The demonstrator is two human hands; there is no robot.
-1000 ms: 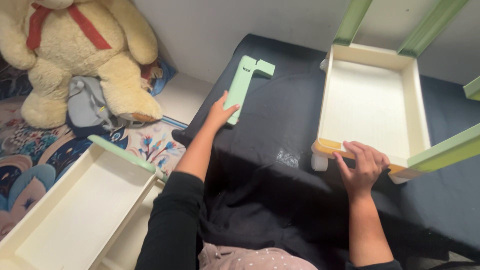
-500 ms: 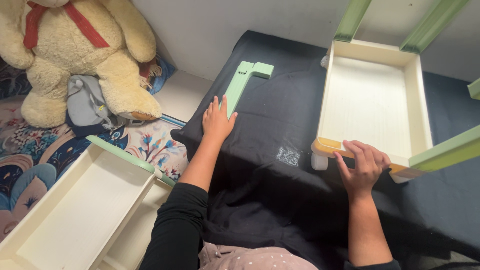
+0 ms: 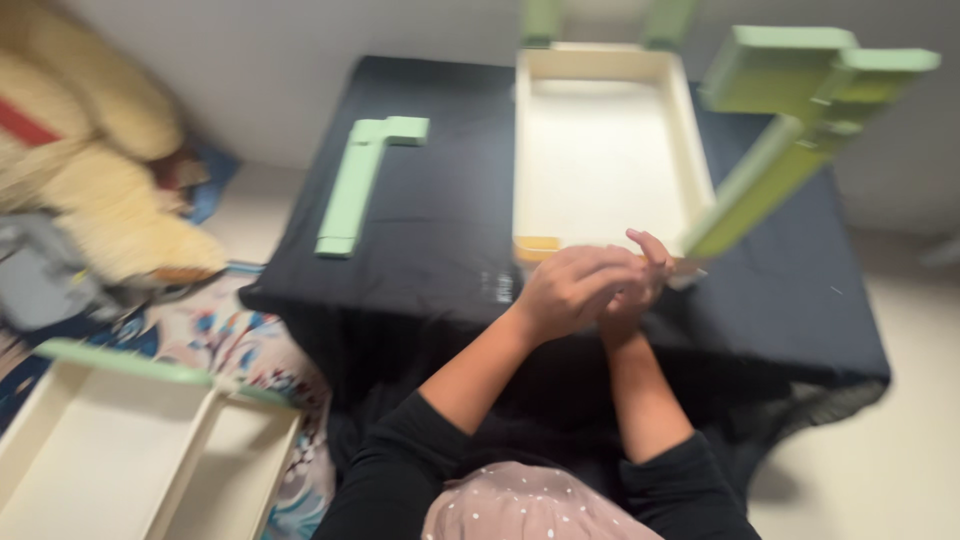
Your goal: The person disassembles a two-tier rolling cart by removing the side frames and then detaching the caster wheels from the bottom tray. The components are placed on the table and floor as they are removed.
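Leftmost, near me, I see two cream trays (image 3: 110, 460) lying side by side on the patterned floor, one edged in pale green; beyond them, far left, a blurred plush toy (image 3: 95, 170) leans at the wall. Next rightward, one loose green L-shaped post (image 3: 358, 185) lies flat on the black cloth (image 3: 440, 230), well apart from either hand. At centre, my left hand (image 3: 565, 290) and right hand (image 3: 640, 275) meet at the near edge of a third cream tray (image 3: 600, 140), which rests on the cloth; the left hand is curled over the right, and motion blur prevents me from telling how tightly either is closed or whether either grips the rim or merely touches it. Right of the hands, one green post (image 3: 770, 170) rises slanting from the tray's near right corner to a broad green head; two further green posts (image 3: 600, 20) stand at its far corners, cut by the frame. Count: three trays, four green posts, one plush toy. I judge the assembly partial: three posts appear fitted to the tray, while one post and two trays lie unattached.
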